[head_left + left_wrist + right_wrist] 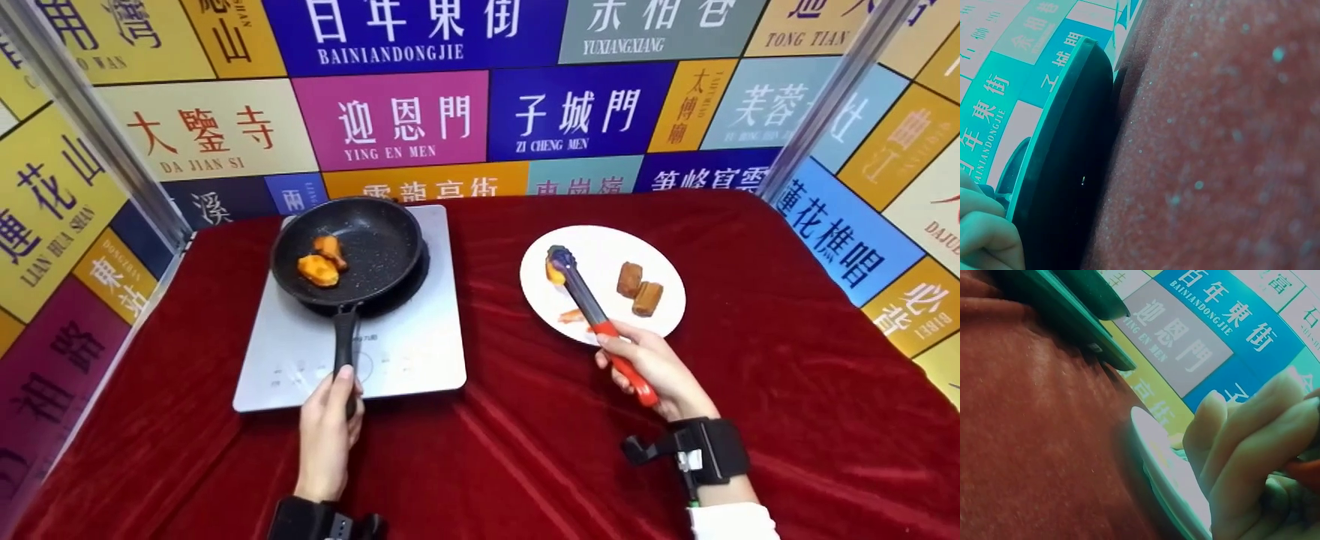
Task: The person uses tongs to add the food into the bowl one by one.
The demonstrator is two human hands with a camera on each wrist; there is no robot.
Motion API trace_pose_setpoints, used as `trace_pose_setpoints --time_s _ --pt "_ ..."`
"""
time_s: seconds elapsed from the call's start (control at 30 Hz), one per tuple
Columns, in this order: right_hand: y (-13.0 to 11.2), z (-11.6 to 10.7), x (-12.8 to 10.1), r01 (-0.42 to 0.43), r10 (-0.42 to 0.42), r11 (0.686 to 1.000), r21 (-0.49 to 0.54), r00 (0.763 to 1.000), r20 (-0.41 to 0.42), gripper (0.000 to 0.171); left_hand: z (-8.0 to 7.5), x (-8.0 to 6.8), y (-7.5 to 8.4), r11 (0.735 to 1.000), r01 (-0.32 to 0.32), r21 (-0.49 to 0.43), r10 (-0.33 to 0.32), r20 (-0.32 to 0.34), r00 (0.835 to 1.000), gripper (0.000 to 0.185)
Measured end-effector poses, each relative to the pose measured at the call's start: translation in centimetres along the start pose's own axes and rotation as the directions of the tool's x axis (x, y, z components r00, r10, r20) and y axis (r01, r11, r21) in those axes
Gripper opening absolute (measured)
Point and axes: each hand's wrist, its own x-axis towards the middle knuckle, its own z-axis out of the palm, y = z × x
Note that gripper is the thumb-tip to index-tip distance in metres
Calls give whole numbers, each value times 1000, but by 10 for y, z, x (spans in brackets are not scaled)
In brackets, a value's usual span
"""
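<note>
A black frying pan (379, 251) sits on the silver induction cooktop (439, 322), two orange-brown food pieces (319, 270) in its left half. My left hand (328, 424) grips the pan's handle. Red-handled tongs (589, 300) are held in my right hand (652, 367). Their dark tips are at a yellow piece (555, 273) over the left side of the white plate (540, 304); whether they pinch it I cannot tell. Two brown food pieces (640, 289) lie on the plate's right side. In the right wrist view, curled fingers (1264, 450) hide most of the tongs.
Dark red velvet cloth (510, 420) covers the table, with folds near its front. A wall of coloured panels with lettering (390, 120) stands behind. Metal posts (832, 97) rise at both back corners. An orange scrap (571, 316) lies near the plate's front rim.
</note>
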Motion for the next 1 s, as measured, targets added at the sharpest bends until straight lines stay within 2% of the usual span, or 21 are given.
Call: trace_pose_setpoints --time_s 0.33,0.47,0.6,0.73,0.87,1.0 --pt "15 6 12 92 -93 995 29 995 29 42 0 0 -1 1000 -2 5 2 -5 1000 48" --pt "14 16 14 110 -113 986 124 993 22 43 0 1 0 1000 -3 17 3 -2 1000 47" --pt "10 26 15 116 -127 974 197 991 43 42 0 1 0 1000 -10 28 10 1 1000 48" --pt "8 35 13 104 -118 970 218 992 54 45 0 1 -1 1000 -14 20 14 -3 1000 48" --pt "6 46 11 94 -106 970 223 993 43 39 -1 1 -2 1000 -15 19 15 -6 1000 47" --pt "7 59 10 102 -130 956 274 988 87 39 -2 2 -2 1000 -20 24 20 -4 1000 47"
